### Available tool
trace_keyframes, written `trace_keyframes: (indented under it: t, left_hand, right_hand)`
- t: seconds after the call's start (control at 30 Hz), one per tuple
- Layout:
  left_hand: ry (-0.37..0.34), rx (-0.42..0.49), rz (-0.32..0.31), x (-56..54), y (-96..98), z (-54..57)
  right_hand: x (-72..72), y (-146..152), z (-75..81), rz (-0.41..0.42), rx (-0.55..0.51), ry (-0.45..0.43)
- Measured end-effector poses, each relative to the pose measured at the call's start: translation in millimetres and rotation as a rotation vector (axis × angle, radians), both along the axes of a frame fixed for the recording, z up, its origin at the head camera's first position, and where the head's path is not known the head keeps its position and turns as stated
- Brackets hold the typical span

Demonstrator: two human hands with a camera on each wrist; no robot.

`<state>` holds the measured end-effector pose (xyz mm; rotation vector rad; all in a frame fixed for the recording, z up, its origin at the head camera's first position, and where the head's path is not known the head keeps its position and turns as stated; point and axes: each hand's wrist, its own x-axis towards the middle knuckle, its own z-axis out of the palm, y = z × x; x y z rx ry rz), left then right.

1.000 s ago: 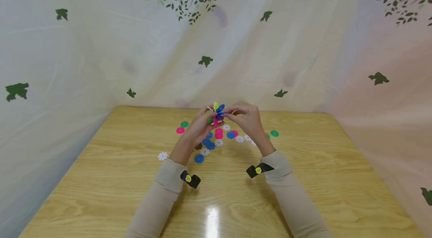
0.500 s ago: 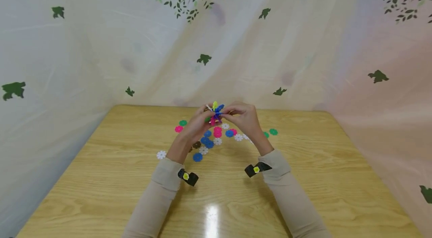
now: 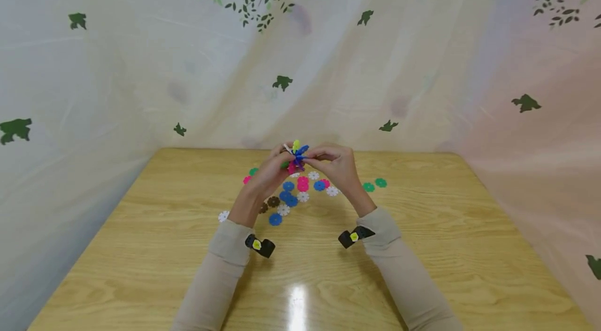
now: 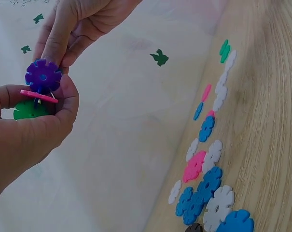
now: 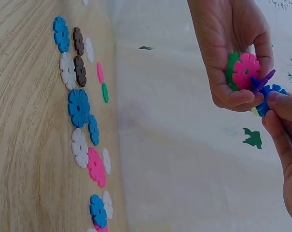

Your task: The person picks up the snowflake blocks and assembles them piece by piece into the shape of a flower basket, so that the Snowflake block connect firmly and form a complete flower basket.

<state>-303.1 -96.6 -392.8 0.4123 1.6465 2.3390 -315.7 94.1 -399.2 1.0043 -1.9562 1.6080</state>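
White disc: at the far left, a loose white disc [image 3: 223,216] is lying flat on the table [image 3: 469,247], near the left cuff [image 3: 229,242].
Left hand: the green disc [image 4: 32,110] and pink disc [image 5: 247,70] of the cluster are being gripped by the left hand [image 3: 267,174], with its fingers curled round them.
Cluster: the cluster of joined discs [image 3: 296,163] is being held up off the table between the hands; its purple disc [image 4: 43,76] is standing at an angle to the pink one.
Joint: a blue disc [image 5: 264,102] is being brought to bear beside the purple disc — whether the slots are meshing cannot be told behind the fingertips.
Good handling: pressure is probably best being applied straight along the slot, with the cluster being braced close to the joint — by a twist, neighbouring discs could be loosened.
Right hand: the blue disc is being pinched between thumb and fingertips of the right hand [image 3: 337,164].
Green discs: beyond the right wrist, two loose green discs [image 3: 369,187] are lying on the table.
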Motion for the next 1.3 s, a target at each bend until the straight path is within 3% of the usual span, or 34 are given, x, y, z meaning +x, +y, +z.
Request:
trace_keyframes:
  t: [0.17, 0.33, 0.47, 0.6, 0.73, 0.9, 1.03, 1.3]
  left_hand:
    - [-0.044, 0.035, 0.005, 0.6, 2.5, 7.9]
    - [-0.081, 0.039, 0.024, -0.4, 4.4, 8.2]
    - [-0.109, 0.039, 0.101, -2.3, 4.4, 5.1]
    - [-0.156, 0.053, 0.222, -4.4, 7.0, 0.7]
    - [-0.175, 0.054, 0.291, -5.2, 11.6, -3.9]
    - [-0.138, 0.042, 0.314, -5.5, 15.3, -8.8]
    - [-0.145, 0.095, 0.304, -7.7, 18.5, -11.8]
    - [-0.149, 0.152, 0.301, -10.2, 20.6, -15.6]
  right_hand:
    - [1.7, 3.3, 7.0, -0.020, 0.016, -0.040]
    - [1.2, 9.8, 10.6, -0.007, 0.037, -0.109]
    - [1.5, 11.7, 10.6, 0.013, 0.041, -0.179]
    - [1.5, 9.7, 6.3, 0.009, 0.057, -0.242]
    - [1.3, 4.1, 0.6, 0.014, 0.058, -0.278]
    - [-2.2, -2.5, -5.0, 0.042, 0.044, -0.283]
    - [-3.9, -2.8, -4.5, 0.010, 0.077, -0.293]
    - [-5.7, 19.5, 10.6, -0.024, 0.300, -0.374]
